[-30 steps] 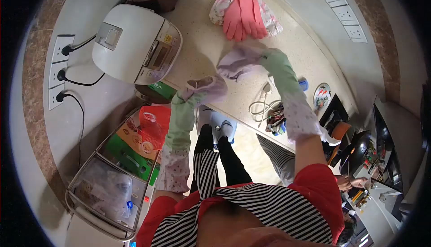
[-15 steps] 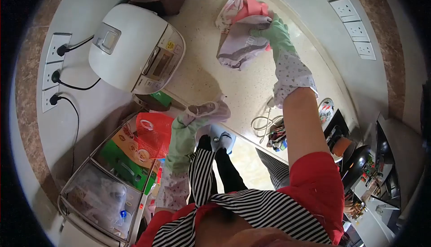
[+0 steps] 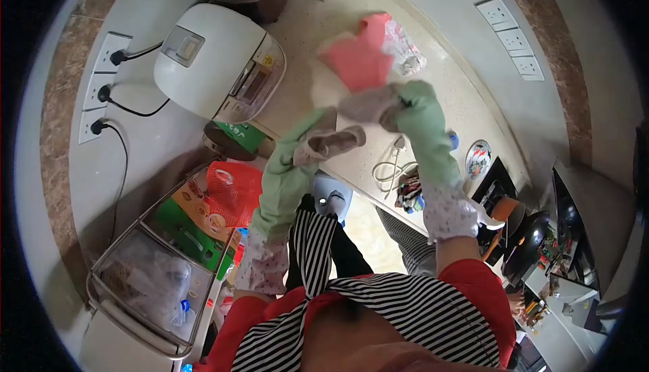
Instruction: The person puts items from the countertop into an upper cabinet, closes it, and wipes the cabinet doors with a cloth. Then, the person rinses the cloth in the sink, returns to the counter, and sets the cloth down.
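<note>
Long gloves, green with grey-lilac hand parts and patterned cuffs, cover both my hands. My left hand (image 3: 329,141) hovers near the counter's front edge, its gloved fingers curved around a gap, with nothing visible between them. Over the counter my right hand (image 3: 372,105) points left, slightly blurred, and its finger positions are hard to make out. Just beyond it is a pink, cloth-like piece (image 3: 358,61), smeared by motion; its lower edge meets the glove, but whether the fingers grip it is unclear. Against its right side lies a white printed wrapper (image 3: 405,51).
A white rice cooker (image 3: 209,61) stands on the left of the speckled counter (image 3: 304,47). A coiled white cable (image 3: 392,172) lies near the front edge. A rack (image 3: 142,291) at lower left carries bags and boxes. Black pans (image 3: 531,240) are at right.
My right hand has drawn back towards me from the pink bundle, exposing more pink material, which now blurs. My left hand has risen slightly over the counter edge.
</note>
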Available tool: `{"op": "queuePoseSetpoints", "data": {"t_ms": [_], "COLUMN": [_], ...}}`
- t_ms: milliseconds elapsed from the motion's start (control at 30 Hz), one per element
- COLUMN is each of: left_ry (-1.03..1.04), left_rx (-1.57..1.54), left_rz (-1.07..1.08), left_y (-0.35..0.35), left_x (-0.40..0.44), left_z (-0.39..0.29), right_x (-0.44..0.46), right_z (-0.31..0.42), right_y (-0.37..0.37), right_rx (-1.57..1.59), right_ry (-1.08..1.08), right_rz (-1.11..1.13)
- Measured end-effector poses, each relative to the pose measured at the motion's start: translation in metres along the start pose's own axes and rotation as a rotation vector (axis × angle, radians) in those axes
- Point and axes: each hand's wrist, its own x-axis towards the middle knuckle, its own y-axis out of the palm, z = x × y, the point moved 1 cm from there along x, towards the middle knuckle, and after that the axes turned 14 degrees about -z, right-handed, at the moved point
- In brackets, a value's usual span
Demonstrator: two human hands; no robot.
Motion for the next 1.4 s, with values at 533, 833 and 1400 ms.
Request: {"op": "queuePoseSetpoints", "data": {"t_ms": [533, 833, 1400], "left_ry": [-0.026, -0.125, 0.160], "left_rx": [0.149, 0.145, 0.029], "left_rz": [0.032, 0.003, 0.196], "left_y": [-0.040, -0.052, 0.075], "left_x": [-0.028, -0.024, -0.078], "left_z": [0.051, 0.068, -0.072], "right_x": [0.104, 0.119, -0.085], "right_z": [-0.178, -0.234, 0.176], "right_y": [0.028, 0.046, -0.076], "right_rx": [-0.333, -0.252, 0.454], "right_ry": [0.210, 0.141, -0.416], "right_rz": [-0.533, -0.332, -0.010]}}
